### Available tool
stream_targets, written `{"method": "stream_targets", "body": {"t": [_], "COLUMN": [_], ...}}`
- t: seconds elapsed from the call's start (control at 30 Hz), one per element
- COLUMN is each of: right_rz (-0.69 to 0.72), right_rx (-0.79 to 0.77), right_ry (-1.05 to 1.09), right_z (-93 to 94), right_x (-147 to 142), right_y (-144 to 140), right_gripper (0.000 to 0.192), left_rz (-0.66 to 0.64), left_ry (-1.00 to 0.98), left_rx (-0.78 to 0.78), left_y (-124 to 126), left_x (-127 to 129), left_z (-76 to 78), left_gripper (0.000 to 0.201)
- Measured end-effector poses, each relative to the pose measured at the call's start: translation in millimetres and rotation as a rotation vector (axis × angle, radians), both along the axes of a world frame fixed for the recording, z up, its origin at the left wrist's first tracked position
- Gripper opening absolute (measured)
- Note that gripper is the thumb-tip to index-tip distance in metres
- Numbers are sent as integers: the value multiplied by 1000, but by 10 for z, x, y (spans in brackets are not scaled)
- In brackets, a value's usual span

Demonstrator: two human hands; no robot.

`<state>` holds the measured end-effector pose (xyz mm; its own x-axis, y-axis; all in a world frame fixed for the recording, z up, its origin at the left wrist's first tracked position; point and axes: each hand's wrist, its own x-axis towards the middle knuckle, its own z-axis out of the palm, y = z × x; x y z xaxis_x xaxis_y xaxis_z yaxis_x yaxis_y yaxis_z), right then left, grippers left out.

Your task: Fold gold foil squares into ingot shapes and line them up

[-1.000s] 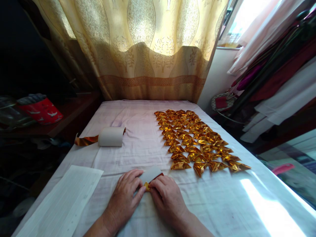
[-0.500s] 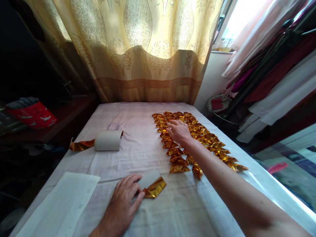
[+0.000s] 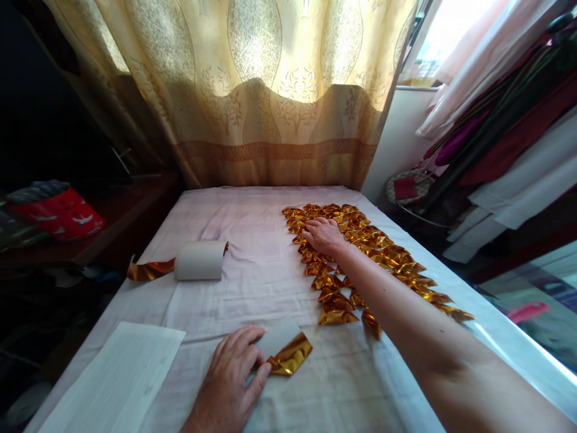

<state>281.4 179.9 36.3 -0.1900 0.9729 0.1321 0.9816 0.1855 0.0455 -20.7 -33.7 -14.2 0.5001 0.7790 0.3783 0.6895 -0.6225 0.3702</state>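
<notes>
Low on the bed, my left hand (image 3: 237, 373) holds a partly folded sheet of gold foil paper (image 3: 292, 355) at its left corner, thumb on the foil edge and fingers over its pale backing. Farther forward, my right hand (image 3: 323, 234) reaches over rows of folded gold foil ingots (image 3: 336, 316), palm down. Its fingers are slightly apart and touch pieces near the left side of the rows; the fingertips are partly hidden. I see nothing held in it.
A pale cardboard roll (image 3: 199, 261) with a gold foil strip lies left on the sheet-covered bed. Nearer is a white paper sheet (image 3: 119, 379). A red container (image 3: 56, 210) stands on the dark side table. Curtains (image 3: 252, 120) hang behind; clothes (image 3: 518, 174) hang right.
My right hand has lowered slightly onto the foil ingots, its fingers drawn closer together. My left hand stays on the foil paper. The view has shifted slightly.
</notes>
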Motion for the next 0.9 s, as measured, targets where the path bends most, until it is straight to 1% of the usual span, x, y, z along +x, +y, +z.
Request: {"method": "stream_targets", "body": {"t": [0.13, 0.3, 0.43, 0.5, 0.6, 0.73, 0.8, 0.9], "right_rz": [9, -20, -67, -100, -107, -120, -130, -148], "right_rx": [7, 30, 89, 129, 200, 172, 126, 54], "right_ry": [-1, 13, 33, 51, 123, 104, 77, 47], "right_z": [-15, 25, 31, -6, -90, -141, -124, -90], "right_x": [28, 66, 117, 159, 222, 247, 228, 181], "right_y": [3, -55, -263, -417, -658, -853, -859, -781], "right_gripper": [38, 35, 36, 37, 34, 35, 37, 42], "left_rz": [2, -3, 0, 4, 0, 7, 13, 14], "left_ry": [-3, -9, -19, -24, -30, -45, -50, -52], "left_rx": [-23, -27, -27, -34, -48, -58, -54, -47], "left_y": [-8, -9, -6, -7, -9, -9, -10, -9], "left_x": [-5, 1, 7, 12, 22, 32, 35, 36], "left_z": [-3, 1, -8, -6, 10, 22, 20, 19], "left_gripper": [14, 12, 13, 13, 15, 17, 18, 18]}}
